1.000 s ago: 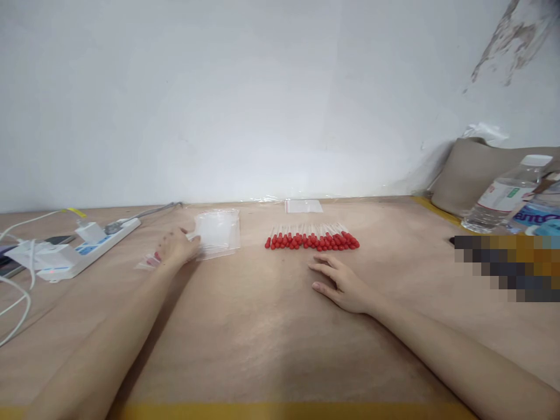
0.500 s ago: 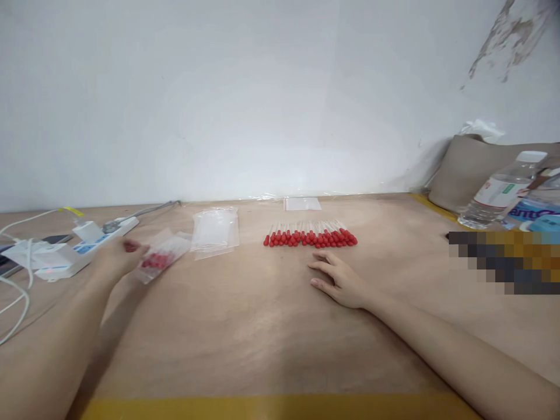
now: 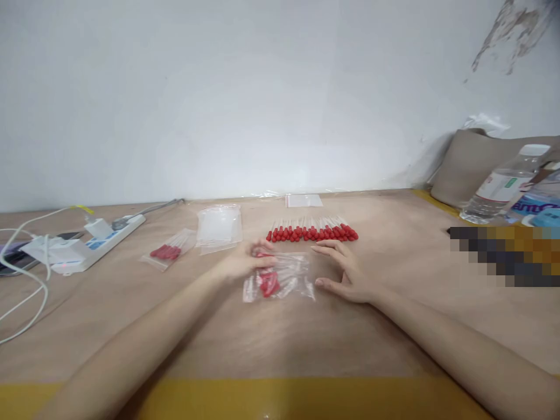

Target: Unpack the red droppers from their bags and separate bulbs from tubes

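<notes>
My left hand (image 3: pixel 249 260) grips a clear plastic zip bag (image 3: pixel 291 277) by its left part, fingers closed on it and slightly blurred. Red-tipped sticks, like swabs or matches, show through the plastic. Just right of the bag, my right hand (image 3: pixel 343 269) is open, thumb and fingers apart, holding nothing. Behind both hands lies a row of red-tipped sticks (image 3: pixel 312 233), red ends toward me. A second filled bag (image 3: pixel 168 252) lies flat on the left. Next to it is a stack of clear, flat bags (image 3: pixel 219 226).
A white power strip (image 3: pixel 118 233) with chargers and cables sits at the left. Another flat bag (image 3: pixel 304 200) lies by the wall. At the right stand a water bottle (image 3: pixel 503 185) and a grey-brown bin (image 3: pixel 459 163). Yellow tape (image 3: pixel 280 399) runs along the front edge.
My left hand has come from the left to the middle with a filled bag. The other filled bag now lies alone at the left. My right hand stays open in nearly the same place.
</notes>
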The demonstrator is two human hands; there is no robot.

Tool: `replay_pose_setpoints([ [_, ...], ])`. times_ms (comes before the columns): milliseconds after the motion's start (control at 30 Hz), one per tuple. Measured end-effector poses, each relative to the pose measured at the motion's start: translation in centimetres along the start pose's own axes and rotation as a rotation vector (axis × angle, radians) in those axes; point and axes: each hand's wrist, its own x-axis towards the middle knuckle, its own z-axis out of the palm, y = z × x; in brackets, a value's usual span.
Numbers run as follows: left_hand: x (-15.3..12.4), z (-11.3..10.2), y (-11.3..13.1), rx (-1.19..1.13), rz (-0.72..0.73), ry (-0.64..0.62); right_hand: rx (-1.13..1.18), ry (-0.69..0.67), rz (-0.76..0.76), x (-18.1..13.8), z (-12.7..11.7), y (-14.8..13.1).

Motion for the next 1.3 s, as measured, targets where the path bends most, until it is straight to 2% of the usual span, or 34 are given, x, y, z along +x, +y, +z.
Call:
replay_pose_setpoints([
  [100, 2.0, 3.4, -1.0, -0.081, -0.04, -0.099, -0.011, -0.106, -0.023, -0.1, 0.2, -0.2],
  [167, 2.4, 4.3, -1.4, -0.156, -0.065, -0.056, -0.016, -0.174, -0.018, -0.2, 0.4, -0.1],
  [233, 2.0, 4.1, -1.7, -0.262, -0.095, 0.038, -0.017, -0.205, 0.003, -0.2, 0.7, 0.0],
  [300, 1.1, 3.3, -2.0, -0.34, -0.152, 0.081, -0.024, -0.212, 0.031, -0.2, 0.8, 0.1],
  [367, 0.2, 2.3, -2.4, -0.35, -0.211, 0.054, -0.032, -0.224, 0.056, -0.1, 0.8, 0.2],
  [467, -0.6, 1.5, -2.9, -0.311, -0.217, 0.01, -0.035, -0.245, 0.076, 0.0, 0.7, 0.2],
  [667, -0.3, 1.7, -3.4, -0.34, -0.209, 0.027, -0.025, -0.228, 0.071, -0.1, 0.9, 0.4],
  [800, -0.2, 1.7, -3.4, -0.349, -0.207, 0.031, 0.014, -0.146, 0.057, 0.3, 0.7, -0.1],
  [967, -0.6, 1.9, -3.0, -0.319, -0.182, 0.017, -0.064, -0.062, -0.138, 3.2, 0.5, -1.7],
  [1167, -0.8, 1.9, -2.9, -0.299, -0.109, -0.037, -0.334, -0.208, -0.529, 7.1, 1.8, -2.9],
  [1300, -0.8, 1.7, -3.4, -0.287, -0.097, -0.047, -0.391, -0.172, -0.642, 7.5, 2.8, -2.8],
])
